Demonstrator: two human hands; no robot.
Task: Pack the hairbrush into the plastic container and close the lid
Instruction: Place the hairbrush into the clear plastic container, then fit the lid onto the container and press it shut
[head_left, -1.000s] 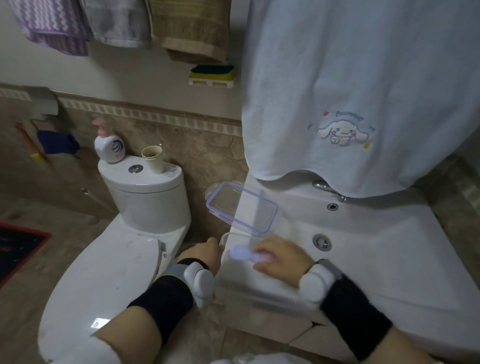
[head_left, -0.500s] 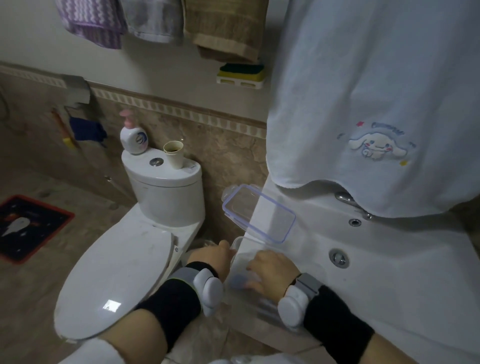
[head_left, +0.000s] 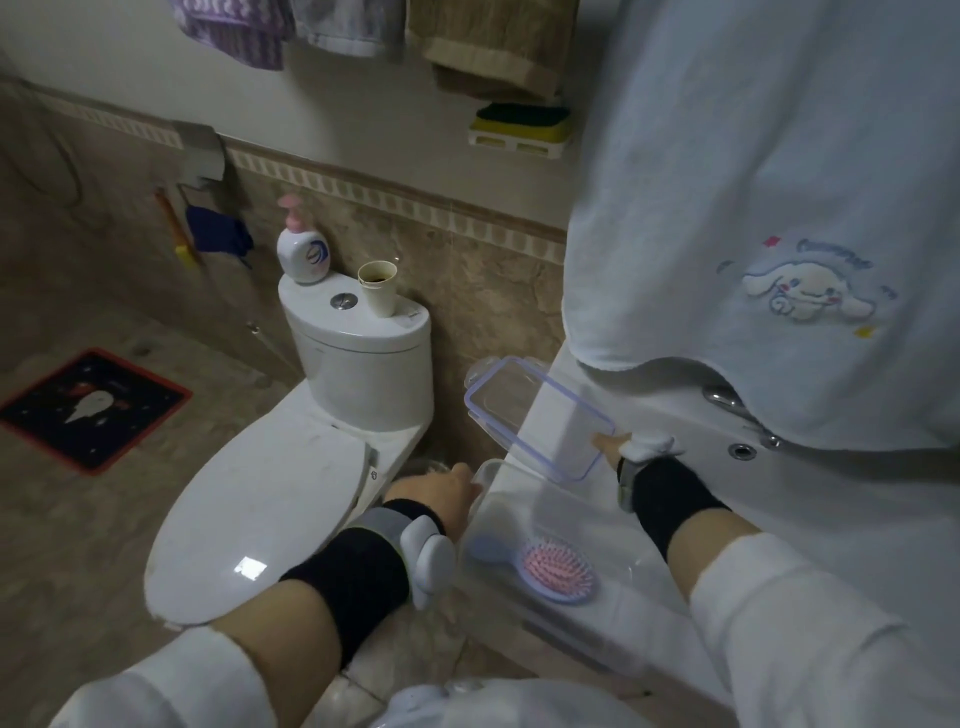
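A small lilac hairbrush (head_left: 550, 570) with pink bristles lies inside the clear plastic container (head_left: 613, 525), which sits on the sink's front-left edge. My left hand (head_left: 441, 493) grips the container's left rim. The clear lid (head_left: 535, 415) with a lilac border is tilted above the container's far end. My right hand (head_left: 618, 447) is mostly hidden behind the lid's right end, and its fingers seem to hold that edge.
The white sink (head_left: 810, 499) spreads to the right with a drain hole and tap under a hanging white towel (head_left: 769, 208). A toilet (head_left: 291, 478) stands at the left, with a soap bottle (head_left: 301, 249) and paper cup (head_left: 379, 288) on its tank. A dark mat (head_left: 93, 408) lies on the floor.
My right hand has left the hairbrush lying in the container and moved up to the lid's right end. My left hand stays on the container's left rim.
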